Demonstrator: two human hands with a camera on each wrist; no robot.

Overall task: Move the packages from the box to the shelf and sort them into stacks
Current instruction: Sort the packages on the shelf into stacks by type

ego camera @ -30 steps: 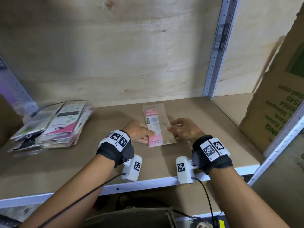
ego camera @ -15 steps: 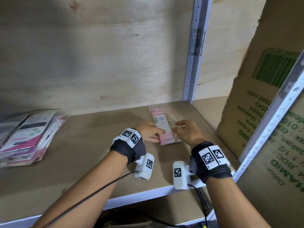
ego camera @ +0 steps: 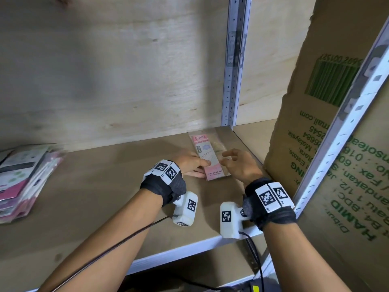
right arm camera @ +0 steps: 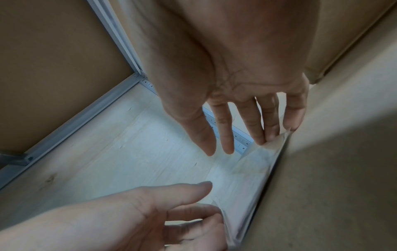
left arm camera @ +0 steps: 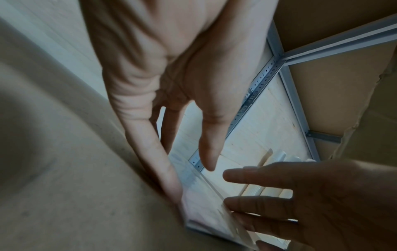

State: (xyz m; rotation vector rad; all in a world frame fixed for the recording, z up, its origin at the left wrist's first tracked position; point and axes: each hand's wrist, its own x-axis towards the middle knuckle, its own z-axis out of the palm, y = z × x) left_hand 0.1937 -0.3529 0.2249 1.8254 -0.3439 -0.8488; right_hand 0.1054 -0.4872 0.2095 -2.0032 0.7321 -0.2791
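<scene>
Location type: storeroom or stockroom. Evidence: slotted-angle metal upright [ego camera: 232, 66] with punched holes, bolt-together racking style. Fibreboard shelf [ego camera: 101, 199] edged in grey metal, bare plywood back panel [ego camera: 117, 70]. Large corrugated shipping carton [ego camera: 315, 114] on adjacent bay, green printed address text, barcode block. Stack of sealed retail packages [ego camera: 23, 178] on shelf, left side. Pink packet [ego camera: 208, 157] lying flat near upright.

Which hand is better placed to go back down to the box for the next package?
Probably the right hand: its fingers hover loosely at the pink package's edge, while the left hand lies pressed on the package, steadying it on the shelf.
</scene>
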